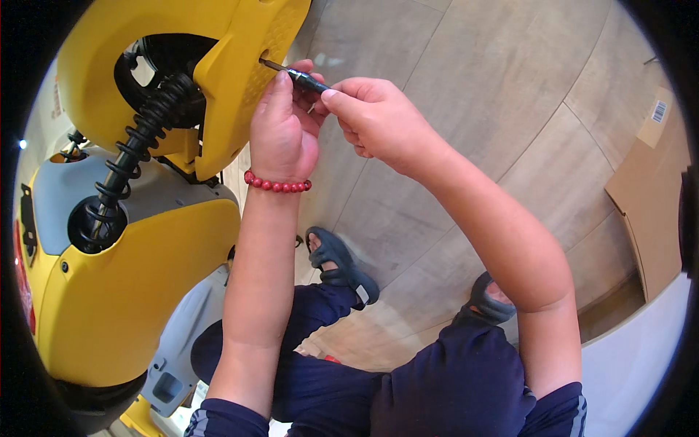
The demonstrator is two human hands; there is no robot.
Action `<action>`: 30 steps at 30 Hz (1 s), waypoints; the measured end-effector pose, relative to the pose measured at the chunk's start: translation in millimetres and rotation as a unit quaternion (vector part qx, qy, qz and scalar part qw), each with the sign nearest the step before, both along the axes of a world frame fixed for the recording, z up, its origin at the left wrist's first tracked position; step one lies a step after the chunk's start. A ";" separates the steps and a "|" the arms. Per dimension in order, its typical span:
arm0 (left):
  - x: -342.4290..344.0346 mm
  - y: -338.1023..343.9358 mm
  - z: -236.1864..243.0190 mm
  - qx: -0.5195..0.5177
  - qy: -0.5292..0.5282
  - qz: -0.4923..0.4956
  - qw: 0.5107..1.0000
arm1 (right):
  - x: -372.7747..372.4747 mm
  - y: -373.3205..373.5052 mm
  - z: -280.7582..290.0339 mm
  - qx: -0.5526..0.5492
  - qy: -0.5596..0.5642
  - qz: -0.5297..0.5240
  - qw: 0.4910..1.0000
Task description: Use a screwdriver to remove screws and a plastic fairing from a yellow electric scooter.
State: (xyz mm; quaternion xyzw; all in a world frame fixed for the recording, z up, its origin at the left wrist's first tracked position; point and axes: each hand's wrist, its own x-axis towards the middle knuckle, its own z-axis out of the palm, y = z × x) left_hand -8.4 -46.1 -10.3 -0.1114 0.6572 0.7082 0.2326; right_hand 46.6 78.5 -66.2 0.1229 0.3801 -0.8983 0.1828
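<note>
A yellow plastic panel (240, 87) with a dimpled patch stands at the upper left, and a dark screwdriver (308, 81) reaches into a small hole in it. My left hand (290, 131), a red bead bracelet on its wrist, has its fingers closed around the front of the screwdriver, just beside the hole. My right hand (378, 120) grips the rear of the screwdriver, thumb on top and fingers curled beneath. Whether a screw sits at the tip is too small to tell.
A black coil spring shock (142, 135) joins the yellow and grey body parts (138, 284) on the left. My sandalled feet (338, 266) are on the tiled floor (488, 80). Cardboard (633, 182) and a white surface (633, 342) lie along the right.
</note>
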 end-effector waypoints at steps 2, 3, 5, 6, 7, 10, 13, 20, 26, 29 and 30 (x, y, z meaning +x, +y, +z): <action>-3.0 -3.9 -0.6 0.012 0.005 -0.023 1.000 | -0.8 -2.1 -0.3 -0.013 0.010 -0.015 1.000; -3.0 -3.5 -1.4 0.011 0.003 -0.022 1.000 | -0.6 -2.6 -1.2 -0.013 0.008 -0.015 1.000; -3.4 -0.4 -1.4 0.014 0.007 -0.012 1.000 | 0.0 -2.6 -2.5 -0.022 0.010 -0.021 0.999; -4.1 0.3 -1.0 0.014 0.006 -0.012 1.000 | -0.4 -2.2 -2.6 -0.023 0.009 -0.021 0.999; -5.1 0.8 -0.8 0.007 0.008 -0.013 1.000 | -0.9 -1.8 -2.9 -0.039 0.002 -0.013 0.999; -5.0 4.1 -0.1 -0.005 0.011 -0.005 1.000 | -1.4 -2.1 -2.6 -0.066 -0.006 -0.013 0.998; -5.1 1.5 0.1 -0.018 0.018 -0.010 1.000 | -1.7 -1.1 -2.5 -0.158 -0.024 -0.002 0.987; -4.2 -2.3 -0.2 -0.048 0.027 -0.018 0.998 | -2.1 -1.4 -12.5 -0.373 -0.060 0.060 0.924; -0.8 5.6 1.4 -0.083 0.035 0.015 0.996 | 2.1 -16.4 -6.4 0.039 0.059 -0.073 0.995; -0.1 9.0 3.9 -0.082 0.033 0.016 0.996 | 4.5 -26.3 -9.0 0.190 0.125 -0.164 0.960; 0.0 8.3 3.7 -0.082 0.032 0.015 0.996 | 4.6 -27.2 -9.4 0.189 0.124 -0.164 0.960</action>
